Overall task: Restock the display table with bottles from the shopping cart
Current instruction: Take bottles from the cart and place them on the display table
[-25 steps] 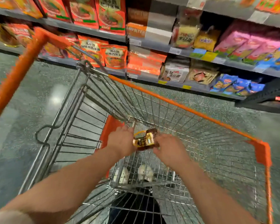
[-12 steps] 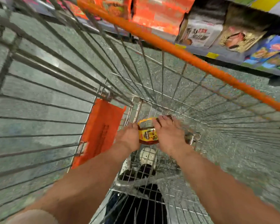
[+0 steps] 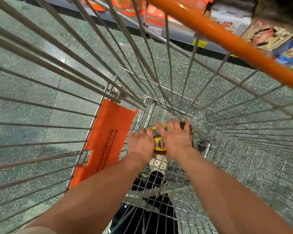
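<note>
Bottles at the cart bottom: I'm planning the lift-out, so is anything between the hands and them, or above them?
Nothing visible: left hand and right hand already touch the bottles. The cart is open-topped above them.

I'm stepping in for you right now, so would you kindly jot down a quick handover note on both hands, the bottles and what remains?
Left hand: deep in the cart, at the left side of a bottle; its grip is not clear.
Right hand: fingers spread over the same bottle; a dark object sits under its fingertips.
Done: nothing visibly restocked; the display table is out of view.
Left: lift the bottle out, carry it to the table, then check the cart for more.
</note>
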The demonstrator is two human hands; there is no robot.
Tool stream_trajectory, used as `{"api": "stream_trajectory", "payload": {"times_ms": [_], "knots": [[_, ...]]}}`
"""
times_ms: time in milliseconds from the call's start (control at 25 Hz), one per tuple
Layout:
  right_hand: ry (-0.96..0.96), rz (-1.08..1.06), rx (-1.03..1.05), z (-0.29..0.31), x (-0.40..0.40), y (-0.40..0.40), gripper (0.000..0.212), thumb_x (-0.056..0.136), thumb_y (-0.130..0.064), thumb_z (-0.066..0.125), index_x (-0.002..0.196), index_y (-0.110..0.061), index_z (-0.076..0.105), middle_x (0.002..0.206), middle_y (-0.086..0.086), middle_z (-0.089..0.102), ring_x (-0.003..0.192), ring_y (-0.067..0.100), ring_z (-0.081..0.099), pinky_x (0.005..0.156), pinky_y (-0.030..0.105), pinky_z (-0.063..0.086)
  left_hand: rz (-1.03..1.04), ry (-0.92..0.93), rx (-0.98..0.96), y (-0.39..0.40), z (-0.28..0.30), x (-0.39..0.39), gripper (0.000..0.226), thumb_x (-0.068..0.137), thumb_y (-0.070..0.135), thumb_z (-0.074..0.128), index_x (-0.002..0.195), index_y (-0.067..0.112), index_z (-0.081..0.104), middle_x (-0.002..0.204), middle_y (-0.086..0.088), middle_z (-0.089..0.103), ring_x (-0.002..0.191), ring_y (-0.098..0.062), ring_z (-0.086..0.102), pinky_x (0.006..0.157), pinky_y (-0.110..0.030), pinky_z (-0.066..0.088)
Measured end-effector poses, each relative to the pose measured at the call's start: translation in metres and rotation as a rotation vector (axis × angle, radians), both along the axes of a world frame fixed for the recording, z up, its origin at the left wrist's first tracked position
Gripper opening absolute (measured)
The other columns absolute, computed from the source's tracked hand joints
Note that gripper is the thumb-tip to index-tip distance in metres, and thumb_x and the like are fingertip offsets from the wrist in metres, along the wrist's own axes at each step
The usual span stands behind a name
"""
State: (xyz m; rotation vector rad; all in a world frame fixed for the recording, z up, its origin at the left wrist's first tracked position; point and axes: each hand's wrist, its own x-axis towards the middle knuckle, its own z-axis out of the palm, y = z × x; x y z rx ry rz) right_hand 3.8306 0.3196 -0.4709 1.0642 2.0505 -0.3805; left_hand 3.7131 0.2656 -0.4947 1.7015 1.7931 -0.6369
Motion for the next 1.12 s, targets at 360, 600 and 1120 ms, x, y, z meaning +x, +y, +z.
{"api": "stream_trajectory", "payload": {"times_ms": [360,600,1120], "knots": [[0.121,-0.327,-0.110,0.068,0.048,-0.037,0.131,0.063,-0.056,0.079,0.149,-0.025,-0.015,0.149,0.012,0.027,0.135,0.029,0.033,0.107,0.045,0.037,-0.186,-0.058,-0.168,0.023,0.105,0.009,0.052,0.081,0.031,0.076,0.124,0.011,0.053,0.118,-0.009,0.060,0.106,-0.027,0.062,0.077,-0.036,0.051],[0.335,-0.572,-0.023,0.170,0.047,-0.054,0.126,0.064,-0.067,0.071,0.148,-0.021,-0.012,0.150,0.005,0.023,0.136,0.025,0.031,0.109,0.038,0.032,-0.054,-0.243,-0.131,0.045,0.244,0.001,0.061,0.081,0.060,0.069,0.109,0.007,0.064,0.113,-0.015,0.066,0.108,-0.031,0.062,0.085,-0.034,0.050],[0.691,-0.446,0.421,0.464,0.031,-0.039,0.021,0.090,-0.027,0.052,0.110,-0.021,0.056,0.099,0.010,0.067,0.095,0.034,0.060,0.063,0.035,0.040,-0.054,-0.195,0.743,0.014,0.554,-0.005,0.044,0.071,0.062,0.065,0.093,0.025,0.063,0.087,0.002,0.066,0.087,-0.023,0.063,0.065,-0.031,0.048]]}}
